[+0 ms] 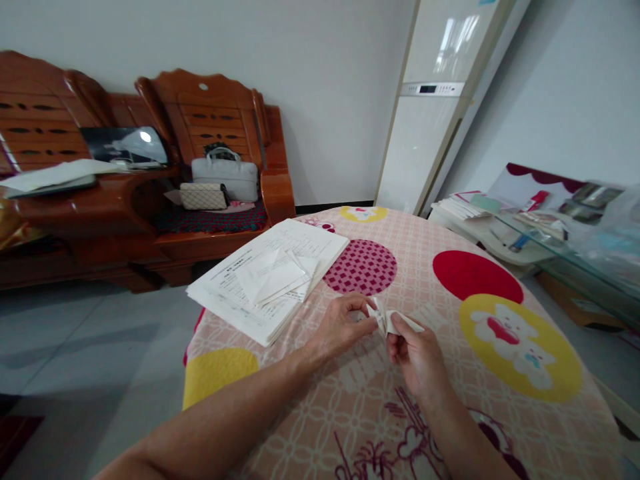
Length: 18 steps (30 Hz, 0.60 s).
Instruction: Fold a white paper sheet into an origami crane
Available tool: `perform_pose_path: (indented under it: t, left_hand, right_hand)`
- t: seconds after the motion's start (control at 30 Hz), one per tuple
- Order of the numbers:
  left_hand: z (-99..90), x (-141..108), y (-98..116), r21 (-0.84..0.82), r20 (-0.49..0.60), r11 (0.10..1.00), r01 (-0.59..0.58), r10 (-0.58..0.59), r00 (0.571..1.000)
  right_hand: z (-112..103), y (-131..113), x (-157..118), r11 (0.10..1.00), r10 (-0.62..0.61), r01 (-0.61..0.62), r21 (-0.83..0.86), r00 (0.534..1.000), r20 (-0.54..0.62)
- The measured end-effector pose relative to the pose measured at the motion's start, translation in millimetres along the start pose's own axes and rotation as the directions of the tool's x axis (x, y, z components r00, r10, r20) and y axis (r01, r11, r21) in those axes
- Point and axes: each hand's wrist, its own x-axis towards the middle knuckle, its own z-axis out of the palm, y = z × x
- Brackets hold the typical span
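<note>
A small folded piece of white paper (381, 316) is held between my two hands above the patterned tablecloth. My left hand (345, 323) pinches its left side with thumb and fingertips. On the other side, my right hand (414, 343) grips the paper with the thumb on top and the fingers curled beneath. Left of the hands lies a stack of printed sheets (235, 293), with some folded white papers (280, 275) resting on it.
The round table (310, 427) fills the lower view. Behind it at left stand wooden chairs (220, 100) with a grey bag (225, 177). A glass-topped side table (575, 257) with clutter is at right, near a tall white air conditioner (425, 127).
</note>
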Motion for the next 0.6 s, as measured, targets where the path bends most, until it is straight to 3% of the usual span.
perform_pose_path:
  t: [0.27, 0.43, 0.53, 0.6]
  left_hand:
    - [3.6, -5.0, 4.0, 0.192, -0.099, 0.975, -0.107, 0.128, 0.987]
    - [5.9, -6.3, 5.4, 0.266, -0.107, 0.955, -0.133, 0.166, 0.98]
    - [3.9, -5.0, 3.8, 0.197, -0.094, 0.974, -0.115, 0.136, 0.986]
    - [2.0, -3.6, 2.5, 0.028, -0.061, 0.998, -0.054, 0.055, 0.997]
  right_hand:
    - [4.8, 4.4, -2.6, 0.987, -0.116, 0.106, -0.125, 0.99, -0.076]
    - [6.2, 6.5, -3.3, 0.981, -0.123, 0.108, -0.16, 0.988, -0.088]
    - [4.5, 4.0, -2.6, 0.987, -0.102, 0.093, -0.128, 0.992, -0.068]
    - [1.2, 0.9, -1.0, 0.995, -0.076, 0.074, -0.067, 0.997, -0.031]
